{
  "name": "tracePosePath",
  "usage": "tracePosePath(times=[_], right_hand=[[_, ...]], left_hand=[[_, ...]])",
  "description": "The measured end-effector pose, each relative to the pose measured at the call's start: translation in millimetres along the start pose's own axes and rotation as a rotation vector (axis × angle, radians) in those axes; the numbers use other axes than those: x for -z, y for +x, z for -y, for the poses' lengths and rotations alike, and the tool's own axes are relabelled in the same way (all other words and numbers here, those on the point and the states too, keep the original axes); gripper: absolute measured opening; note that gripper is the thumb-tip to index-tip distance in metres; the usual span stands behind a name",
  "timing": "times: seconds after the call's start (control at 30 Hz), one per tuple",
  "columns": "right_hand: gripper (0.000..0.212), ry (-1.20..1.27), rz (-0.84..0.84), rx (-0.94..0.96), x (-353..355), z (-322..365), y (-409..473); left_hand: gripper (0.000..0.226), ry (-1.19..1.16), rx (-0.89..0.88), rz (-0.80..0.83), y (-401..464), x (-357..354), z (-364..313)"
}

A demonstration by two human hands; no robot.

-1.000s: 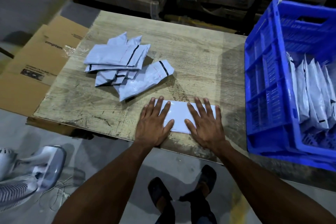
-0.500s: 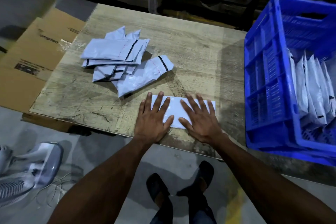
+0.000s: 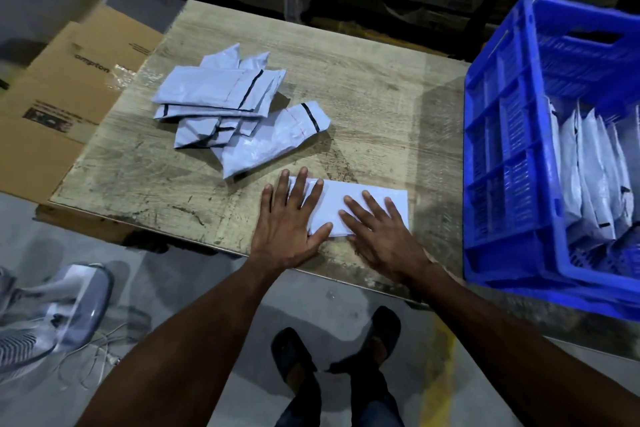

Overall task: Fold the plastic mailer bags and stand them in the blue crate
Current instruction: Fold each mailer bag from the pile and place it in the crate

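Both my hands, left hand (image 3: 289, 222) and right hand (image 3: 382, 232), have slid closer, fingers flat, creasing the folded mailer (image 3: 332, 199) at lower centre; crate (image 3: 512, 135) next.

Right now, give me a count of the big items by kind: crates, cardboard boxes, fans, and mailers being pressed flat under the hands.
Blue crate: 1
Cardboard box: 1
Fan: 1
Mailer pressed flat under the left hand and right hand: 1
Total: 4
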State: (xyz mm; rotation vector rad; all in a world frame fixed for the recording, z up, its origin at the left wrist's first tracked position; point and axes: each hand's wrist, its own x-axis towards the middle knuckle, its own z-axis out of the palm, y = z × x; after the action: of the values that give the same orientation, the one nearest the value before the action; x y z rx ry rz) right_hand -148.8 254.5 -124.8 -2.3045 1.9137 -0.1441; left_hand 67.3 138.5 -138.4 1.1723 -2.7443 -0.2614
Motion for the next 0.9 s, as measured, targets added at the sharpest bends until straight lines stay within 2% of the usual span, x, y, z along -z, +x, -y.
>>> tracePosePath(times=[0.1, 0.23, 0.27, 0.37, 0.47, 0.57, 0.67, 0.73, 0.9], right_hand=[[0.051, 0.023, 0.014, -0.034, 4, -3, 5], [0.055, 0.018, -0.087, -0.066, 18, -3, 8], [0.055, -0.03, -0.122, 0.004, 21, -2, 3], [0.047, -0.15, -0.197, 0.321, 25, 0, -15], [0.03, -0.182, -0.199, 0.446, 21, -7, -21], [0.042, -0.123, -0.201, 0.39, 29, -13, -11], [0.032, -0.029, -0.264, 0.295, 57, -4, -7], [0.026, 0.02, -0.267, 0.298, 74, 0, -9], [0.028, 0.115, -0.227, 0.171, 89, -14, -3]], left_hand=[[0.091, 0.016, -0.037, -0.044, -4, 3, -2], [0.057, 0.057, 0.008, -0.099, -5, -6, -4], [0.053, 0.062, 0.021, -0.105, -5, -7, -5], [0.062, 0.047, 0.054, -0.11, -7, -8, -4], [0.051, 0.017, 0.074, -0.178, -12, -3, -8], [0.049, 0.002, 0.052, -0.274, -20, 12, -17], [0.045, 0.043, 0.065, -0.343, -18, 28, -19], [0.042, 0.051, 0.072, -0.384, -11, 38, -19], [0.053, 0.118, 0.081, -0.32, 10, 49, -21]])
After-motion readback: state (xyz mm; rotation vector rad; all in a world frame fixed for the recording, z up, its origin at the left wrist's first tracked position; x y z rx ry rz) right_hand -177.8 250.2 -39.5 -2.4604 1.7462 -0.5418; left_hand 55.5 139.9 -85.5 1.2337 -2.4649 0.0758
